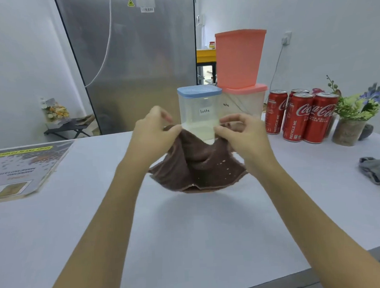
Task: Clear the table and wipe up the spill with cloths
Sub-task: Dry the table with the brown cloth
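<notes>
Both bare forearms reach up from the bottom edge toward the middle of the pale table (190,243). At centre, the left hand (154,132) and the right hand (242,133) each pinch an upper corner of a brown cloth (196,165), thumb and fingers curled on the fabric. It hangs slack between them, a soft, nubby towel dotted with pale specks, its hemmed lower edge sagging just above the tabletop.

Just behind it, at 12 o'clock, stands a clear plastic tub with a blue lid (199,112), labelled "latte", partly filled with a pale substance. Touching it at 1 o'clock is a clear tub with a pink lid (246,101), with an opaque pink container (239,58) stacked on top. At 2 o'clock red Coca-Cola cans (302,116) cluster beside a rough pot of flowers (349,131). A crumpled grey cloth (377,173) lies at 3 o'clock, and a flat printed menu board (20,166) at 9 o'clock.
</notes>
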Demonstrator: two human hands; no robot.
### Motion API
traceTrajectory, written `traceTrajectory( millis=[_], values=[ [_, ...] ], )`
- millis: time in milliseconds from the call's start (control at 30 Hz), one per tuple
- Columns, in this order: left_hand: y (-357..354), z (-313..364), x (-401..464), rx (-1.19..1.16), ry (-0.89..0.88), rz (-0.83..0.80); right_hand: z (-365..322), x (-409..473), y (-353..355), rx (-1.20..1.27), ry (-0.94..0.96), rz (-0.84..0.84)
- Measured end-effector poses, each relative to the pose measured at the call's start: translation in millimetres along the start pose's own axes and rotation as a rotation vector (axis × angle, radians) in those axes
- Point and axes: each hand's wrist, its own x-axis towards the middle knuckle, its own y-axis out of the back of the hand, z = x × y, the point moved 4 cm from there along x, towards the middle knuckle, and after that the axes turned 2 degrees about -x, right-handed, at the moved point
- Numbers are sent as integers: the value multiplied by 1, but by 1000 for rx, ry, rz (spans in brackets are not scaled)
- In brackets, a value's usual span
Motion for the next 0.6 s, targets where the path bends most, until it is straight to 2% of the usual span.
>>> traceTrajectory(
  millis=[67,133,200,267,333,467,533,600],
  values=[
    [-7,27,-8,-77,-95,-139,-13,-12,-19,84,13,-132],
    [-9,40,-17,-2,-158,-284,-23,-17,-25,142,16,-217],
    [-6,41,-21,92,-197,-342,-29,-16,-20,161,30,-289],
    [-4,39,-21,76,-247,-301,-33,-18,-17,154,74,-383],
    [-3,41,-21,27,-297,-262,-35,-22,-13,79,171,-391],
    [6,42,-17,-47,-344,-174,-22,-20,7,-181,312,-123],
    [11,43,-17,-109,-358,-165,-9,-17,9,-384,282,-158],
    [12,43,-18,-199,-351,-200,6,-15,5,-441,171,-275]
  ],
)
